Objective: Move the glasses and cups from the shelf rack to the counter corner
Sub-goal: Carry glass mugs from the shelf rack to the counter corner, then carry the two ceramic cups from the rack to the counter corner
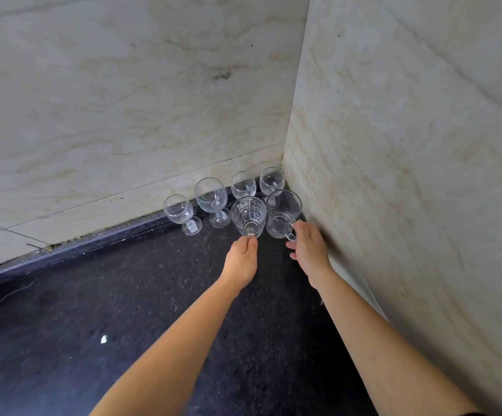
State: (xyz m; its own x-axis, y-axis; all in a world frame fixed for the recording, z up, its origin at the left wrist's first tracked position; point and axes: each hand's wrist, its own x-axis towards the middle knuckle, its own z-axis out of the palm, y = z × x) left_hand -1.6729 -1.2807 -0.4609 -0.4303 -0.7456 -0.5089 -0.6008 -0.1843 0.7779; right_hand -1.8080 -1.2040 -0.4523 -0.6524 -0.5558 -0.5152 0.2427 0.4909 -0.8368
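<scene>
While two mugs are standing upright in the counter corner, the left hand [241,259] is pinching the patterned mug [249,216] at its base and the right hand [308,249] is gripping the plain mug [282,213] by its handle. Four wine glasses [210,195] are crowding behind, all empty; a nudge could be toppling them, I judge.

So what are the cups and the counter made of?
The cups look like clear glass: you see straight through them, and they glint. The counter looks like dark polished stone with pale speckles, perhaps granite.
</scene>
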